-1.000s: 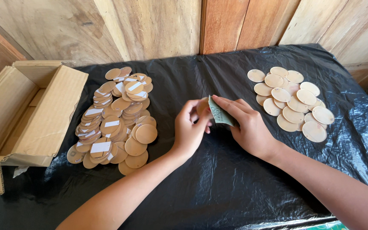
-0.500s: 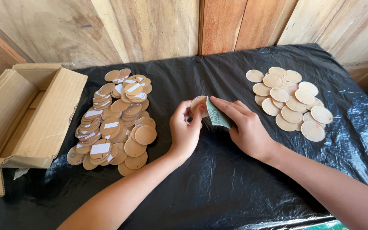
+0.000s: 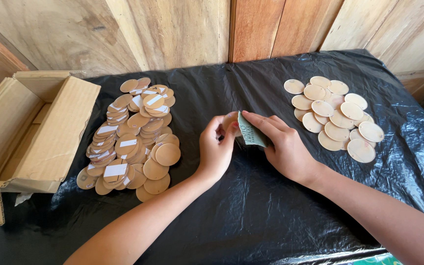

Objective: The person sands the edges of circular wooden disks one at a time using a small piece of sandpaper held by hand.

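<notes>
The left hand [image 3: 216, 149] pinches a small round tan wooden disc [image 3: 230, 121] by its edge, fingers [image 3: 222, 128] curled tight around it so one rim stands free. The right hand [image 3: 283, 147] grips a folded piece of grey-green abrasive sheet [image 3: 249, 132], its fingers [image 3: 263, 123] laid flat along the sheet and pressing it against that free rim; held this way, it seems, the sheet can rub the edge while the disc stays put. Both meet just above the black plastic sheet covering the desk [image 3: 251, 216].

Well to the left of the fingers lies a heap of darker brown discs [image 3: 133, 137], many bearing small white rectangular labels on top. Beyond that heap, an open brown cardboard box [image 3: 35, 132] lies on its side, flaps spread. Well to the right of the fingers sits a looser cluster of paler, unlabelled discs [image 3: 334, 118], kept apart from the darker heap, apparently as a separate sort.
</notes>
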